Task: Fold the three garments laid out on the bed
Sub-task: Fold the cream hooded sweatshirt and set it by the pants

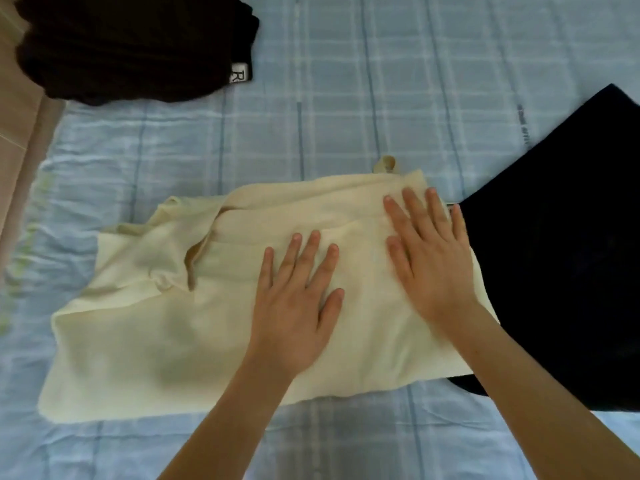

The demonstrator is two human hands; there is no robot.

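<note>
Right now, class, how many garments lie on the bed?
3: a cream fabric garment in the middle, a brown-black fabric garment at top left, and a dark navy fabric garment at right, running out of frame. More may lie outside the view.

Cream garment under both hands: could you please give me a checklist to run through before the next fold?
1. Left hand flat on the cream garment: ok.
2. Right hand flat on it: ok.
3. Cloth smooth: not ok, creases bunch left of its middle.
4. Clear of the navy garment: not ok, its right edge overlaps it.
5. Black garment out of the way: ok, apart at the far left.
6. Lower layers even: cannot tell.
</note>
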